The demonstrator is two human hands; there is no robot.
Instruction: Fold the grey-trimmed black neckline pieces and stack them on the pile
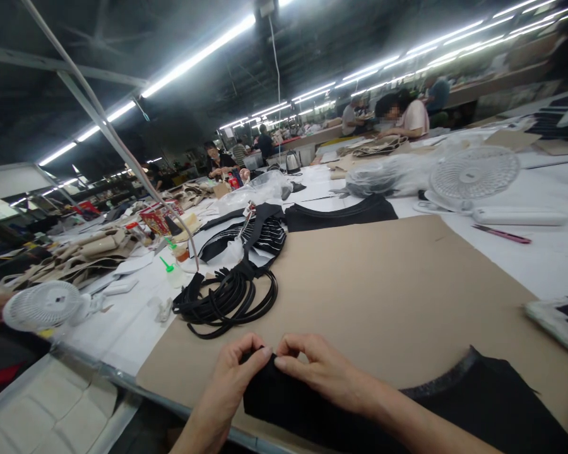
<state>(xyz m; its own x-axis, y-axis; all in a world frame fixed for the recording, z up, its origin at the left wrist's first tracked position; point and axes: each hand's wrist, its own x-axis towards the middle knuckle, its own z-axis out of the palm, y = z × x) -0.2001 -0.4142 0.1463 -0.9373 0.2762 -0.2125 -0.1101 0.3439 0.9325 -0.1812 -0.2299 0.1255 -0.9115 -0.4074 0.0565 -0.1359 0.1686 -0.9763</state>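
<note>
My left hand [236,375] and my right hand [315,366] meet at the near edge of a brown cardboard sheet [383,284]. Both pinch the top edge of a black fabric piece [454,403] that lies flat under my right forearm. The fingertips of the two hands almost touch. A coil of black straps [230,299] lies just beyond my hands, to the left on the cardboard.
A small white fan [42,306] stands at the left, another white fan [471,173] at the right. Glue bottles with green tips [173,271], striped black fabric [260,236], a pink-handled tool [502,234] and plastic bags lie on the long table. Other people work farther back.
</note>
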